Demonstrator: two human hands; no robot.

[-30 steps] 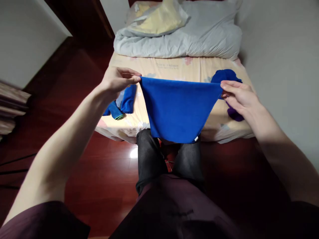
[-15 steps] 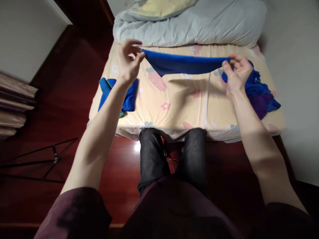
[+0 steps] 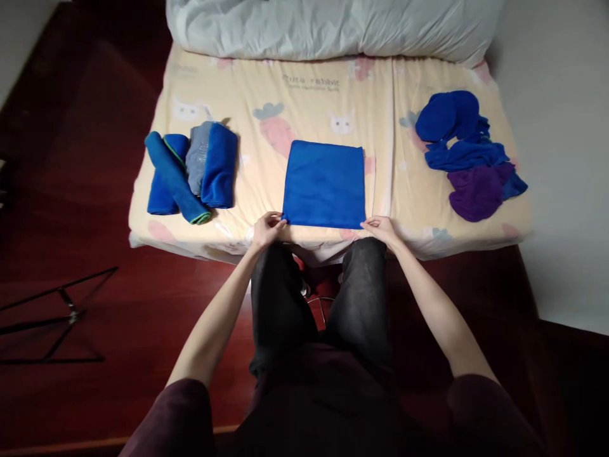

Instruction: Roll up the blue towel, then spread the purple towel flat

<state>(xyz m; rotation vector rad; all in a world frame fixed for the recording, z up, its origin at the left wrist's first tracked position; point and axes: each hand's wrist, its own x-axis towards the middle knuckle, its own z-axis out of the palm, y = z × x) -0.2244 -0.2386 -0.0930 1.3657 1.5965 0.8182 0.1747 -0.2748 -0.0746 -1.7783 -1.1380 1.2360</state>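
I see L hand [image 3: 268,230] pinching near L corner of blue cloth [image 3: 324,184], R hand [image 3: 382,229] near R corner; it's flat on bed [image 3: 259,187] btwn rolled cloths [image 3: 219,170] & loose pile [image 3: 476,154].

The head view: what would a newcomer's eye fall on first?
First, probably the bright blue cloth lying flat near the front edge of the bed, its near corners pinched by the left fingers and right fingers. Next, likely the loose blue-and-purple pile to its right, and the neater rolls to its left, blue, grey and one edged in green.
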